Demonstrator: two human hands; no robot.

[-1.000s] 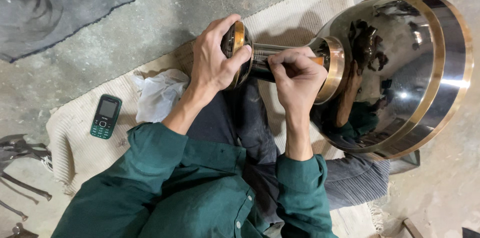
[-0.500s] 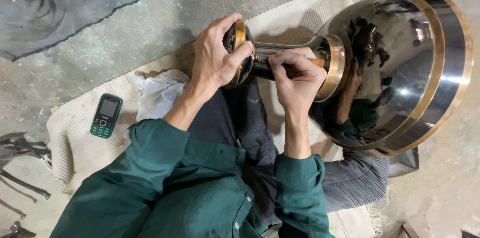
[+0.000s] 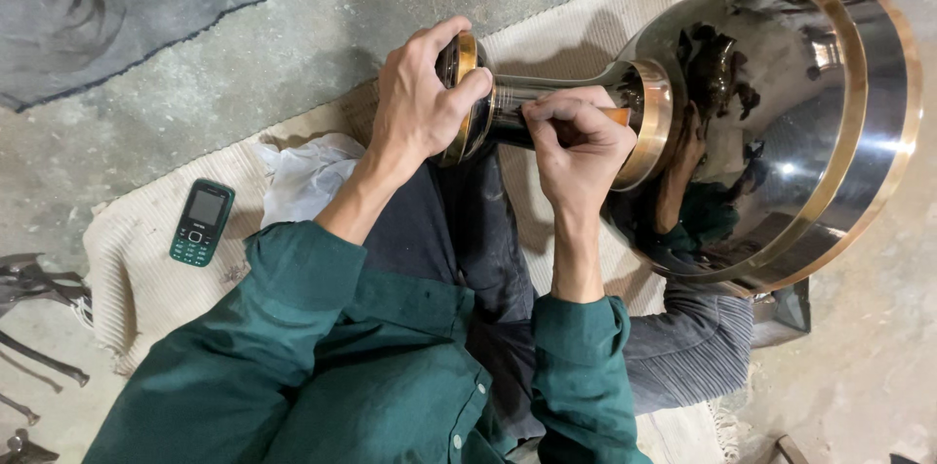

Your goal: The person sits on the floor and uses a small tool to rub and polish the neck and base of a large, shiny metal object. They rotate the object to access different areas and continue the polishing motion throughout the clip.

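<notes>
Compared with a second ago little has shifted: the left hand (image 3: 415, 98) remains clasped over the round foot of the large polished metal goblet-shaped vessel with brass bands (image 3: 781, 122) lying across the lap, while the right hand (image 3: 576, 147) stays closed around its stem, indicating continued localized work.

Metal tools (image 3: 34, 327) cut off at left edge; right hand (image 3: 576, 147) hides stem middle.

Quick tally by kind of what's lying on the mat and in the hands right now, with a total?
Polished metal vessel, gripped by left hand and right hand: 1
Green mobile phone: 1
White cloth: 1
Woven mat: 1
Total: 4
</notes>
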